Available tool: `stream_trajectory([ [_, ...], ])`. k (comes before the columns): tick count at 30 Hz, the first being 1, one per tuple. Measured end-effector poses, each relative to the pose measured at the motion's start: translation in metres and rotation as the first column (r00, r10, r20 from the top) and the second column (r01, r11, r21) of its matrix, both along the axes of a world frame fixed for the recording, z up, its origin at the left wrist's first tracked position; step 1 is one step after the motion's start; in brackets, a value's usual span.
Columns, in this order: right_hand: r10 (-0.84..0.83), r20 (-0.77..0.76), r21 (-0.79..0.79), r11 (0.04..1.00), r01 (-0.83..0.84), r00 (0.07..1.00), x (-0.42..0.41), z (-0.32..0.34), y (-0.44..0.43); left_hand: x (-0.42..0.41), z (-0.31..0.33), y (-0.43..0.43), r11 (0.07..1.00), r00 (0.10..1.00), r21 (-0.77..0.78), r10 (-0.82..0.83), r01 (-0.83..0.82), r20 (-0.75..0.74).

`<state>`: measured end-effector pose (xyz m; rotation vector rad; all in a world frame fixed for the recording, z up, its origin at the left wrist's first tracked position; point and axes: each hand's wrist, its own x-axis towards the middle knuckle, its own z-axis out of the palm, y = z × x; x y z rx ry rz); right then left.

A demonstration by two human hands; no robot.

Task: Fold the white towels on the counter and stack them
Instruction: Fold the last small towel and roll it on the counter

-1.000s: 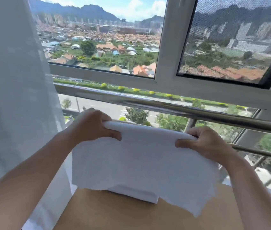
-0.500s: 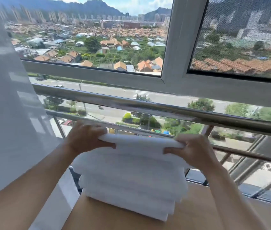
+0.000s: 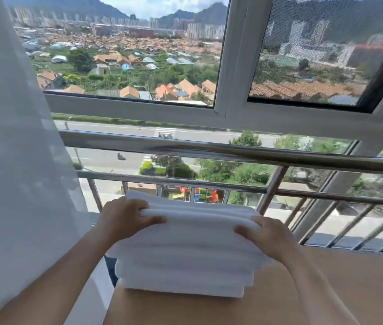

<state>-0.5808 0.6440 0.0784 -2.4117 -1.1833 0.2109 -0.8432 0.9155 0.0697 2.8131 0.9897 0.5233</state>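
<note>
A: top towel (image 3: pixel 197 222) position?
B: sits on the stack (image 3: pixel 185 270), far-left end of the counter (image 3: pixel 326 289), near the rail (image 3: pixel 232 151). long axis runs left-right.
A: hands?
B: left hand (image 3: pixel 124 216) grips its left end, right hand (image 3: pixel 267 235) the right end, thumbs in front. symmetric, neither is nearer.
A: next?
B: likely release straight outward. upper layers overhang the base, so no sideways drag.
</note>
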Motion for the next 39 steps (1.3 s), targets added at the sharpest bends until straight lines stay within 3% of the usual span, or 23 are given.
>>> stream_trajectory([
  [3, -0.067, -0.013, 0.020, 0.998, 0.067, 0.998, 0.000, -0.001, -0.003, -0.013, -0.003, -0.002, 0.993, 0.987, -0.056, 0.106, -0.100, 0.119],
  [5, -0.136, -0.039, -0.028, 0.990, 0.135, 0.990, 0.001, -0.009, -0.005, -0.022, -0.003, -0.006, 0.966, 0.973, -0.206, 0.185, -0.154, 0.141],
  [8, -0.333, -0.150, -0.048, 0.943, 0.329, 0.931, 0.007, -0.018, -0.005, -0.035, -0.002, -0.008, 0.836, 0.942, -0.509, 0.309, -0.203, 0.132],
  [13, -0.519, -0.384, -0.112, 0.847, 0.519, 0.764, 0.019, -0.019, -0.007, -0.047, 0.007, -0.005, 0.640, 0.884, -0.746, 0.440, -0.186, 0.157],
  [16, -0.487, -0.650, -0.055, 0.795, 0.604, 0.583, 0.023, -0.021, -0.002, -0.050, 0.010, -0.010, 0.455, 0.854, -0.881, 0.503, -0.129, 0.135],
  [18, -0.443, -0.758, -0.042, 0.767, 0.641, 0.480, 0.022, -0.019, 0.001, -0.051, 0.012, -0.013, 0.429, 0.855, -0.895, 0.503, -0.120, 0.126],
  [21, -0.381, -0.830, -0.016, 0.747, 0.664, 0.408, 0.024, -0.017, 0.003, -0.046, 0.015, -0.014, 0.393, 0.838, -0.918, 0.516, -0.046, 0.179],
  [25, -0.301, -0.910, -0.033, 0.739, 0.672, 0.286, 0.023, -0.014, 0.005, -0.039, 0.018, -0.018, 0.251, 0.714, -0.947, 0.625, 0.200, 0.316],
  [27, -0.261, -0.933, -0.031, 0.741, 0.670, 0.246, 0.021, -0.013, 0.004, -0.033, 0.017, -0.021, 0.245, 0.677, -0.934, 0.644, 0.259, 0.356],
  [30, -0.216, -0.941, 0.009, 0.752, 0.659, 0.259, 0.022, -0.014, -0.003, -0.028, 0.012, -0.021, 0.286, 0.640, -0.914, 0.653, 0.286, 0.405],
  [34, -0.131, -0.922, 0.133, 0.775, 0.618, 0.363, 0.023, -0.013, -0.010, -0.025, 0.005, -0.016, 0.351, 0.621, -0.878, 0.620, 0.327, 0.479],
  [39, -0.021, -0.882, 0.323, 0.702, 0.635, 0.471, 0.025, -0.002, -0.002, -0.020, 0.004, 0.000, 0.451, 0.560, -0.810, 0.586, 0.374, 0.585],
])
